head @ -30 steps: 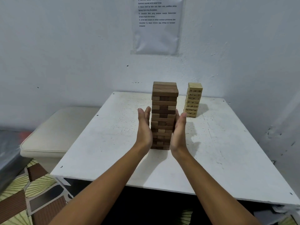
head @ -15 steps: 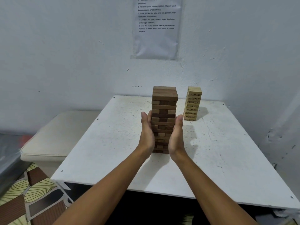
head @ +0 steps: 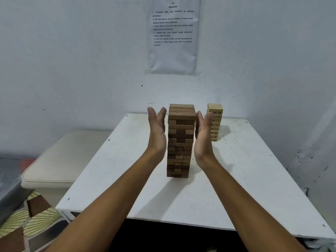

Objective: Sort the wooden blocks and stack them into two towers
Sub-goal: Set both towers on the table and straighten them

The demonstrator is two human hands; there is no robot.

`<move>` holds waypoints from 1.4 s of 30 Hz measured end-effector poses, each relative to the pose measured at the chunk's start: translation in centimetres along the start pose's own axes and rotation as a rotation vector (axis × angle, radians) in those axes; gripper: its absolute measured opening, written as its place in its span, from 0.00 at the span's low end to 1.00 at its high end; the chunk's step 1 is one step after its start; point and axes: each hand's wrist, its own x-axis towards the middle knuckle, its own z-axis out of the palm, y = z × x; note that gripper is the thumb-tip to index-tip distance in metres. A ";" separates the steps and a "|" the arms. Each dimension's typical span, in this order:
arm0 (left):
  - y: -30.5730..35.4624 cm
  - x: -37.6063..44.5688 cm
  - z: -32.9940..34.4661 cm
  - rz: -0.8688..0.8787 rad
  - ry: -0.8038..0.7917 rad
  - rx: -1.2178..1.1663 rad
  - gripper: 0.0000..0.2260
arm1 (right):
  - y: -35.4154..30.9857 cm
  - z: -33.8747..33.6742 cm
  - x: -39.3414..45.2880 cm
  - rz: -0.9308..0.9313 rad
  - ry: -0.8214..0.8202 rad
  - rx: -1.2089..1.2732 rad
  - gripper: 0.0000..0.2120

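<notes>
A tall tower of dark brown wooden blocks [head: 180,142] stands upright in the middle of the white table [head: 236,188]. A smaller tower of pale numbered blocks [head: 216,120] stands behind it to the right, near the wall. My left hand [head: 157,131] is held flat and upright along the dark tower's left side, fingers straight. My right hand [head: 202,131] mirrors it on the right side. Both palms flank the upper half of the tower, close to it or just touching; I cannot tell which. My right hand hides part of the pale tower.
The table stands in a corner between two white walls, with a printed sheet [head: 172,33] taped above it. A cream cushioned stool [head: 60,160] stands left of the table, over a patterned floor [head: 27,224].
Both hands have risen from the lower half of the dark tower to its upper half, still flat on either side. The towers stand as before.
</notes>
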 end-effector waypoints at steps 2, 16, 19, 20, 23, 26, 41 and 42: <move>0.2 -0.1 0.4 0.015 -0.034 -0.002 0.40 | -0.2 0.4 0.0 -0.008 -0.021 -0.003 0.63; 0.2 -0.6 1.1 -0.026 -0.059 0.000 0.47 | -1.0 1.5 -1.3 -0.079 -0.030 0.002 0.29; 0.5 -0.6 1.0 -0.037 -0.029 -0.002 0.44 | -1.2 1.3 -1.2 -0.075 -0.030 -0.007 0.33; 0.7 -0.5 1.0 -0.038 -0.019 0.000 0.44 | -1.4 1.2 -1.1 -0.066 -0.033 -0.010 0.35; 1.3 -0.1 0.8 -0.037 0.007 -0.013 0.43 | -2.2 0.9 -0.8 -0.062 -0.022 -0.037 0.29; 2.0 -0.1 1.2 -0.024 0.014 -0.026 0.36 | -3.2 1.0 -0.7 -0.067 -0.028 -0.055 0.29; 2.1 0.1 1.9 -0.095 0.016 0.018 0.36 | -3.9 2.1 -0.4 -0.047 0.028 -0.045 0.24; 2.1 0.1 1.9 -0.094 0.013 0.016 0.36 | -3.9 2.1 -0.4 -0.049 0.026 -0.048 0.24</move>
